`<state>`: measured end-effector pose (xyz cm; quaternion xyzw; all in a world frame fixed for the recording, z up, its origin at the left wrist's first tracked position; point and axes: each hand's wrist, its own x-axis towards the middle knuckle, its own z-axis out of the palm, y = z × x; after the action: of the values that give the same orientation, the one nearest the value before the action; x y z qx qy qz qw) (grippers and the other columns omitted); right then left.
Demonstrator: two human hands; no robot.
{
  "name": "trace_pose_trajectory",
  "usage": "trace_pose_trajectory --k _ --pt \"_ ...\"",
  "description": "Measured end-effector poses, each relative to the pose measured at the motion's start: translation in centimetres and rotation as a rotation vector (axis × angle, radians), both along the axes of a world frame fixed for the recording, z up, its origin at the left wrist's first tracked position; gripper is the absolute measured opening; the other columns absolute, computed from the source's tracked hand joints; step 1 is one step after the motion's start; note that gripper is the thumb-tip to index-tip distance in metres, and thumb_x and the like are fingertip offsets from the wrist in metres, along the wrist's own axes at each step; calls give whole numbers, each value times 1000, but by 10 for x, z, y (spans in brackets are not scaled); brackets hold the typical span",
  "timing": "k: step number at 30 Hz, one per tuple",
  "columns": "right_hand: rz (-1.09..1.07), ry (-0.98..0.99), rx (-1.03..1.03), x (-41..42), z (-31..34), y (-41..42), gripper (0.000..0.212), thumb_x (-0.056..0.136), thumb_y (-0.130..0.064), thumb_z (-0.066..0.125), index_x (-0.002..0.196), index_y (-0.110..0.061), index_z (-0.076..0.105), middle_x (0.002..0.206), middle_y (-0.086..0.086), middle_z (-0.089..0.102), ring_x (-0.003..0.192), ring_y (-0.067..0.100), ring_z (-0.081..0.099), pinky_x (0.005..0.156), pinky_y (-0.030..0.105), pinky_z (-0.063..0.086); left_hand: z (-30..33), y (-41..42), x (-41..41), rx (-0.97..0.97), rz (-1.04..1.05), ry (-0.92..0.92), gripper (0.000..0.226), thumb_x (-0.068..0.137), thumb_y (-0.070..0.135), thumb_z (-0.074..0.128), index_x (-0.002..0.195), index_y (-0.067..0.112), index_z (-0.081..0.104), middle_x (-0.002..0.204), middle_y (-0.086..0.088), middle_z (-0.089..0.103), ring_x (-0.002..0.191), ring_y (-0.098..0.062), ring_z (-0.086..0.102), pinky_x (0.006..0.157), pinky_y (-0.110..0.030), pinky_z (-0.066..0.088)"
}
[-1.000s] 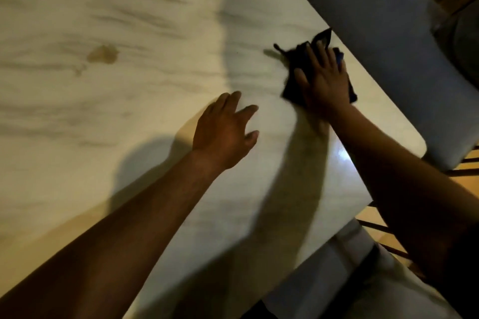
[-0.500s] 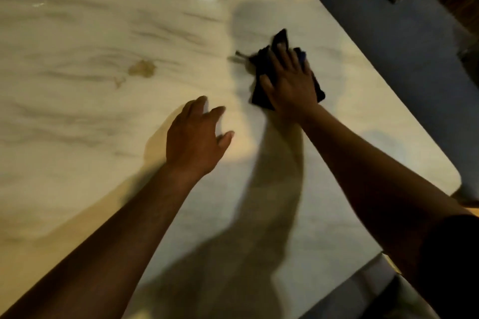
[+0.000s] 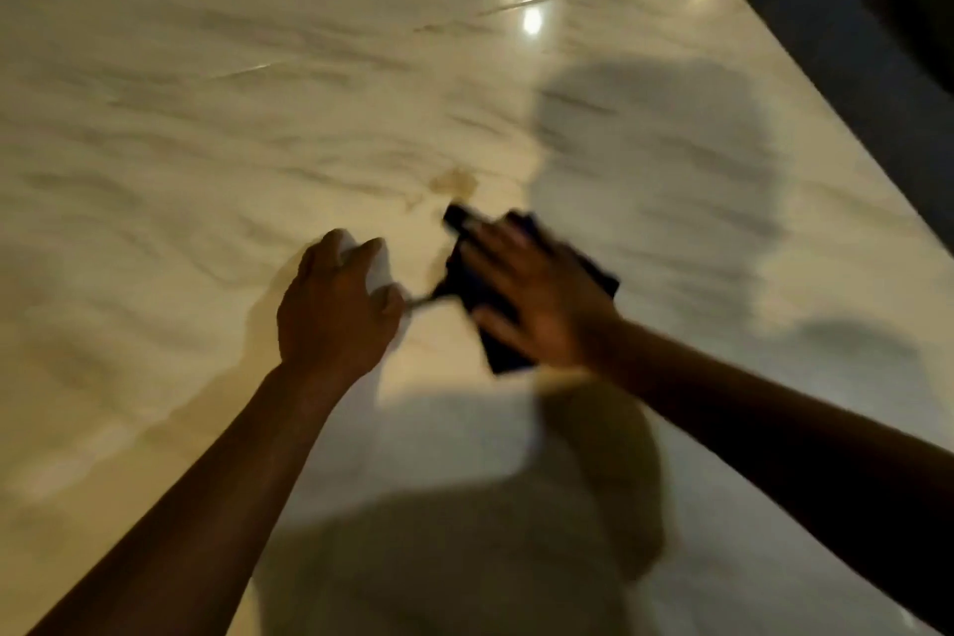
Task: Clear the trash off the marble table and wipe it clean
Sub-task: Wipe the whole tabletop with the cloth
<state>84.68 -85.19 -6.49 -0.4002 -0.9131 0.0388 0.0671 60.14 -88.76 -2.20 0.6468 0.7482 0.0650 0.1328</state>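
On the marble table [image 3: 206,67], the right hand [image 3: 537,297] lies flat with fingers spread, pressing a dark cloth [image 3: 495,341] onto the surface near the middle, well in from the right edge. The left hand [image 3: 335,310] rests just beside it, fingers loosely bent and holding nothing. A brownish stain [image 3: 454,182] sits just beyond the cloth's far corner. Both hands are blurred, and their shadows fall across the near side.

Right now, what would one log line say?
right hand presses dark cloth | left hand open | stain ahead
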Motion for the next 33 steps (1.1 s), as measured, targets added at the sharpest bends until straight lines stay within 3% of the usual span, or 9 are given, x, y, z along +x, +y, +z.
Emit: trace_pose_trajectory --k 6,9,14,17,20,22,27,30,33 --pt "-667 -4 -67 -35 3 125 73 100 -55 25 157 -9 20 163 17 19 151 35 17 121 54 7 4 30 -18 -97 1 -48 81 85 61 64 154 34 32 162 -3 23 148 -26 21 114 -44 33" --pt "-502 30 3 -68 9 113 72 97 -53 27 153 -7 31 158 20 31 145 39 29 119 55 18 3 36 -34 -129 12 -60 94 79 68 67 156 37 22 164 0 17 150 -24 17 114 -44 33" --pt "-2 0 5 -78 1 55 67 102 -53 28 155 -13 31 162 11 28 150 30 24 122 52 17 7 33 -67 -122 87 -123 76 93 32 62 158 33 24 166 1 16 152 -20 13 119 -39 25" --pt "-158 28 111 -64 -3 114 62 102 -47 32 148 -7 43 155 16 39 143 33 38 116 53 28 9 34 -87 -99 82 -45 67 94 29 59 155 31 33 164 2 23 150 -21 20 117 -39 27" --pt "-475 -58 32 -68 5 181 65 95 -51 21 148 -15 36 155 16 35 140 36 36 115 55 25 13 39 -104 -125 46 -33 65 92 38 61 152 39 37 163 8 26 148 -19 24 116 -38 30" --pt "-513 -54 17 -87 8 191 64 93 -52 22 146 -18 34 152 16 36 138 37 36 114 57 24 14 43 -111 -162 -2 -26 63 93 38 59 152 42 36 164 8 24 149 -19 25 117 -36 27" --pt "-92 64 98 -164 9 90 65 96 -47 36 145 -6 45 150 21 43 135 43 42 109 57 34 13 39 -125 -78 36 -180 61 92 15 55 149 35 45 159 10 35 145 -16 34 118 -30 26" --pt "204 22 -11 -166 5 -19 64 101 -48 36 154 -13 34 161 12 31 149 35 23 119 56 19 6 28 -128 -18 31 -242 59 92 13 59 147 30 48 157 6 40 144 -16 36 118 -31 28" --pt "278 42 1 -140 7 -6 61 102 -45 41 153 -12 37 162 11 29 150 30 25 121 55 19 -2 19 -132 -2 -5 -238 58 91 10 55 146 30 50 159 8 35 147 -12 31 119 -29 26"
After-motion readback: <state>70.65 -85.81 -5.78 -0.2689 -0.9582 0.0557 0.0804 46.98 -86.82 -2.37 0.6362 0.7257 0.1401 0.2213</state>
